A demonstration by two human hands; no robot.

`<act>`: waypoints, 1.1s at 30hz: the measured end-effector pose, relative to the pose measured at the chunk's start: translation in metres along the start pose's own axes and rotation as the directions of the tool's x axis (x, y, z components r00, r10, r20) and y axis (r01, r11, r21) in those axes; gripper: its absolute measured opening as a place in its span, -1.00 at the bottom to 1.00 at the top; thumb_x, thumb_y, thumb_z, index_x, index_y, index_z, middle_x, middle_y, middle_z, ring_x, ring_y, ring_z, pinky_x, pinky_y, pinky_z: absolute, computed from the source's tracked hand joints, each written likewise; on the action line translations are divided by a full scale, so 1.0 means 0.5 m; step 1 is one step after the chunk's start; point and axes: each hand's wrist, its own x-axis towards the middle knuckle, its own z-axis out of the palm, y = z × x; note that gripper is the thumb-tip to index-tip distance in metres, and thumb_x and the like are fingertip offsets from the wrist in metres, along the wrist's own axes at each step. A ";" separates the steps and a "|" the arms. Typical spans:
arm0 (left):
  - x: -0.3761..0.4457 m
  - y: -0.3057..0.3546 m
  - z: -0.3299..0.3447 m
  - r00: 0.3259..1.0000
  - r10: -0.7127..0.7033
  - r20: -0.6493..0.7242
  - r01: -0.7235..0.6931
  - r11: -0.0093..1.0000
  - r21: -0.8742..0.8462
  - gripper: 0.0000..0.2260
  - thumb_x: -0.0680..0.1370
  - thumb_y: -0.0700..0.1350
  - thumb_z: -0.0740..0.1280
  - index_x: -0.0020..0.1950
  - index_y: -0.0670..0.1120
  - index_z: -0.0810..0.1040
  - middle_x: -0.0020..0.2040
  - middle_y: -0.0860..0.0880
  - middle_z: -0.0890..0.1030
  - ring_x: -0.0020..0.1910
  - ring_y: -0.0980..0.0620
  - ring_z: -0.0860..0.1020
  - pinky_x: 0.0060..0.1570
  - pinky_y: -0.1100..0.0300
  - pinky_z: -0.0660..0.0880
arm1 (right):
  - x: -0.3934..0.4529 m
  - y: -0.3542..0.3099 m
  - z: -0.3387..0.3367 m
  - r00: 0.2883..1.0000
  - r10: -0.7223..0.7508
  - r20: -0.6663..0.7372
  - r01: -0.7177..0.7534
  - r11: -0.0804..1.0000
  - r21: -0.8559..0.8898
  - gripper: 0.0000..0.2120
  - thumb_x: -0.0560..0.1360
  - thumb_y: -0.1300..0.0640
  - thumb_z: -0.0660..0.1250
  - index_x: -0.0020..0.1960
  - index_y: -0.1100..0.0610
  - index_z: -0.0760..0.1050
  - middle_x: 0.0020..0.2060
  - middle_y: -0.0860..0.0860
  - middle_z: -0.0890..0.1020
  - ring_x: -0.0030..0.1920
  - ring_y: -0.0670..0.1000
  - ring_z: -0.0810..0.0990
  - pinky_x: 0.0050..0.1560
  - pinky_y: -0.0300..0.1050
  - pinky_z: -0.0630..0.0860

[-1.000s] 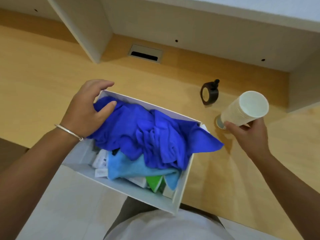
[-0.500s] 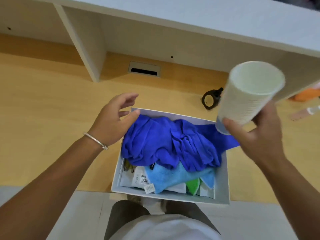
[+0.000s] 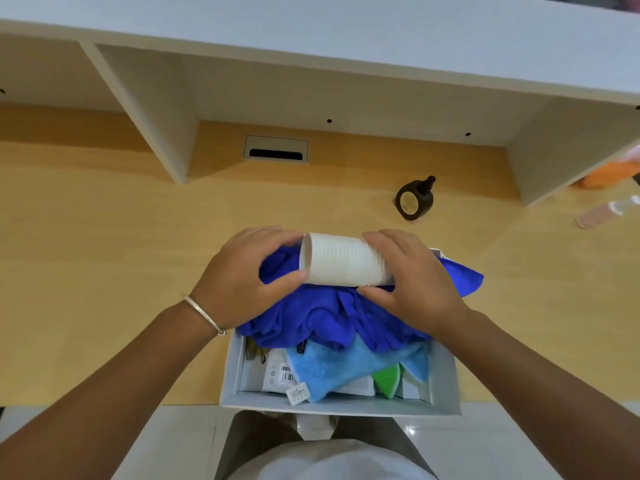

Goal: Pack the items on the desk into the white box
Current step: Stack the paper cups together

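Note:
A stack of white paper cups (image 3: 343, 260) lies sideways on top of a dark blue cloth (image 3: 332, 317) in the white box (image 3: 339, 407) at the desk's near edge. My left hand (image 3: 242, 282) grips the cups' open end and my right hand (image 3: 412, 282) holds the other end. Under the dark cloth lie a light blue towel (image 3: 343, 368), a green item (image 3: 386, 379) and white packets with barcodes (image 3: 280, 375). A corner of the dark cloth hangs over the box's right wall.
A black tape roll (image 3: 414, 200) stands on the wooden desk behind the box. A pinkish bottle (image 3: 604, 211) and an orange object (image 3: 609, 176) lie at the far right. White shelf dividers (image 3: 152, 109) rise at the back, with a cable slot (image 3: 276, 150).
My right hand brought the cups down from the air and laid them sideways on the dark cloth. My left hand moved from the box's edge onto the cups' open end.

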 end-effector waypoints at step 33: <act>0.164 0.077 0.060 0.996 -0.019 0.093 -0.006 0.966 0.258 -0.50 0.57 0.22 0.06 0.40 0.01 0.42 0.34 0.04 0.49 0.34 0.08 0.40 0.28 0.12 0.33 | 0.116 0.345 -0.003 0.743 0.667 0.048 -0.622 0.662 0.419 -0.35 0.39 -0.10 0.47 0.38 0.13 0.39 0.24 0.06 0.54 0.19 0.02 0.51 0.06 -0.17 0.39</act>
